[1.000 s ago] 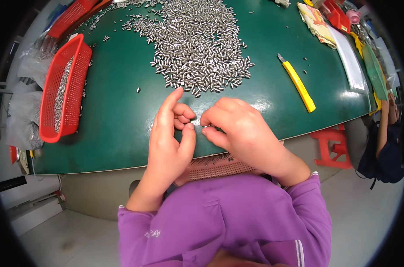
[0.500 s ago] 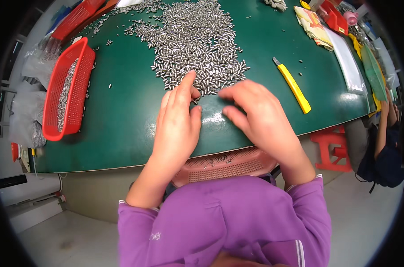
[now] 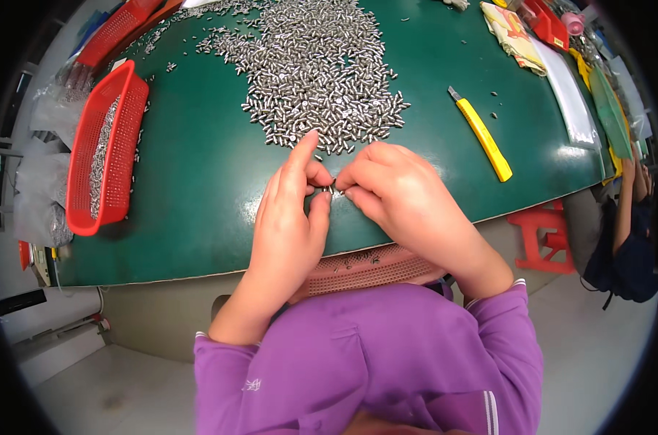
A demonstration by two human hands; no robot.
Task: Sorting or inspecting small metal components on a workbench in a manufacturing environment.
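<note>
A wide heap of small silver metal pins (image 3: 322,87) lies spread on the green tabletop (image 3: 191,181). Just on the near side of it, my left hand (image 3: 285,203) curls its thumb and a finger round a few of these pins, its index finger sticking out toward the heap. Close against it, my right hand (image 3: 394,185) pinches a pin between thumb and fingertips. The two sets of fingertips almost meet. How many pins each hand has is partly hidden by the fingers.
A red basket (image 3: 131,138) with more pins stands at the left. To the right lies a yellow utility knife (image 3: 483,138), blade out. A pink basket (image 3: 372,270) sits below the table's near edge. Beyond a red stool (image 3: 543,243), another person's arm (image 3: 623,210) shows at far right.
My right hand has moved left and in from the heap's near edge to my left hand's fingertips, and its fingers have closed. My left hand has barely shifted.
</note>
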